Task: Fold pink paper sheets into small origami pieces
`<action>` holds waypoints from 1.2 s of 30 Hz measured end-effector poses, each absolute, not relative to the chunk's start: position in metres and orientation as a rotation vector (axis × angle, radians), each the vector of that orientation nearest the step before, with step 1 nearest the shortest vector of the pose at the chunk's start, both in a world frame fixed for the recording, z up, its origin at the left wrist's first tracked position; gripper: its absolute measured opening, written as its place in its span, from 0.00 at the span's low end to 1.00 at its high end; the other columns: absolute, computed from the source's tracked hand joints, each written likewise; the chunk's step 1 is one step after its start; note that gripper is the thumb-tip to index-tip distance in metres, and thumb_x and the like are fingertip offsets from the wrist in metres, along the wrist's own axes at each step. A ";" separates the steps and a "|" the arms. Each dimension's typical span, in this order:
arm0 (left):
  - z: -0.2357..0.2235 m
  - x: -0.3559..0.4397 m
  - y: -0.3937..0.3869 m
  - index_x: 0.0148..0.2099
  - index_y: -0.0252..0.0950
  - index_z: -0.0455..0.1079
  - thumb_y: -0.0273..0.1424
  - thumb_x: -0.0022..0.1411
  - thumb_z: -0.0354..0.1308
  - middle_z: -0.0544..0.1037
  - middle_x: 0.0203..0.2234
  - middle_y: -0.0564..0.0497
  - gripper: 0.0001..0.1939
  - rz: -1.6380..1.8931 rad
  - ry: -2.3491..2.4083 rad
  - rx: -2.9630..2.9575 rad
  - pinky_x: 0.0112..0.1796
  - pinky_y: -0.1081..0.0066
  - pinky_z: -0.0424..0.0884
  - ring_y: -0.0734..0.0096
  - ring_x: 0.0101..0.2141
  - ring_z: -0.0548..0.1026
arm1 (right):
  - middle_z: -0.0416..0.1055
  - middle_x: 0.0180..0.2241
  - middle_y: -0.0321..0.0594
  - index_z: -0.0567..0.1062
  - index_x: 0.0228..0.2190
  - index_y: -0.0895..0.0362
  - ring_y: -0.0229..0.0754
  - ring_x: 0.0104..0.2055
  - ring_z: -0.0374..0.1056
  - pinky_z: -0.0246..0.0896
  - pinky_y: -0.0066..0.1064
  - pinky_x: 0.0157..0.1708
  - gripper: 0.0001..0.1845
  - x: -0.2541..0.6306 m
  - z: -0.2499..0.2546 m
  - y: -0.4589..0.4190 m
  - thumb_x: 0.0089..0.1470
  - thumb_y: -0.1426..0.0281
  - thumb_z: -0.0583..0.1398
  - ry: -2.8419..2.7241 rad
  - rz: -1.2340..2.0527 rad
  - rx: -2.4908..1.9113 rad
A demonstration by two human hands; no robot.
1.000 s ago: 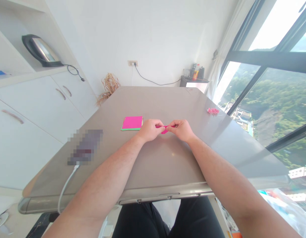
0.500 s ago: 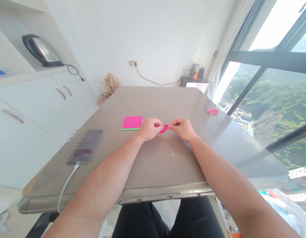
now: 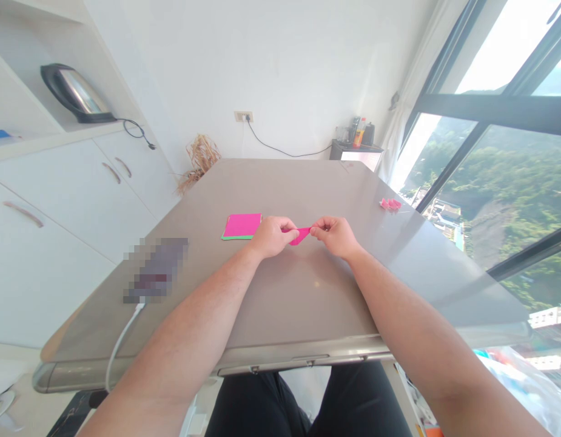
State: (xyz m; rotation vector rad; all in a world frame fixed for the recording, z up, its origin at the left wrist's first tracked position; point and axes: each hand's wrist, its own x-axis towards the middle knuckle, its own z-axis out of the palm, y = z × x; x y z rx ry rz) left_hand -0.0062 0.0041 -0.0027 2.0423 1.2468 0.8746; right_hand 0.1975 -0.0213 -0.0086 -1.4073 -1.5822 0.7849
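A small folded piece of pink paper is held just above the grey table, between my two hands. My left hand pinches its left side with thumb and fingers. The right hand grips the pointed right end between thumb and forefinger. Parts of the paper are hidden behind my fingers. Just left of my left hand lies a stack of square coloured paper, pink on top with a green edge showing below.
Small pink folded paper pieces sit at the table's right side. A blurred-out dark object with a white cable lies at the left. The table's front edge runs beneath my forearms. A window stands on the right.
My right hand has shifted slightly to the right, and more of the pink paper's pointed end shows between the hands. The left hand has barely moved.
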 end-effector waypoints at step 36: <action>-0.002 0.000 -0.002 0.29 0.37 0.77 0.39 0.56 0.61 0.81 0.26 0.51 0.11 0.835 1.141 2.050 0.28 0.72 0.65 0.71 0.27 0.73 | 0.63 0.19 0.31 0.79 0.25 0.56 0.33 0.22 0.54 0.49 0.28 0.24 0.10 0.189 -0.011 -0.025 0.48 0.62 0.64 -1.743 0.759 -1.378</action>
